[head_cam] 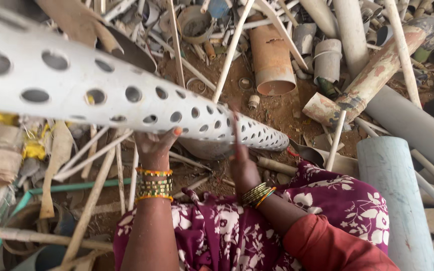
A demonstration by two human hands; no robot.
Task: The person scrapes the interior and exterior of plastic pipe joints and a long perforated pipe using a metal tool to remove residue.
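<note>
A long white plastic pipe (101, 90) with many round holes runs from the upper left down to its open end (277, 140) near the middle. My left hand (155, 145) supports it from underneath, thumb up against the wall. My right hand (241, 160) presses flat against its near side close to the end, blurred. Both wrists wear green and gold bangles. My maroon flowered garment (217, 231) and an orange-red sleeve (327, 246) fill the lower middle.
Scrap pipes cover the dirt ground: a rust-coloured pipe (272, 60), a grey pipe stub (327, 60), a pale blue wide pipe (393, 200) at right, a long grey pipe (413, 125), thin white rods (232, 50), a green tube (76, 186) at left.
</note>
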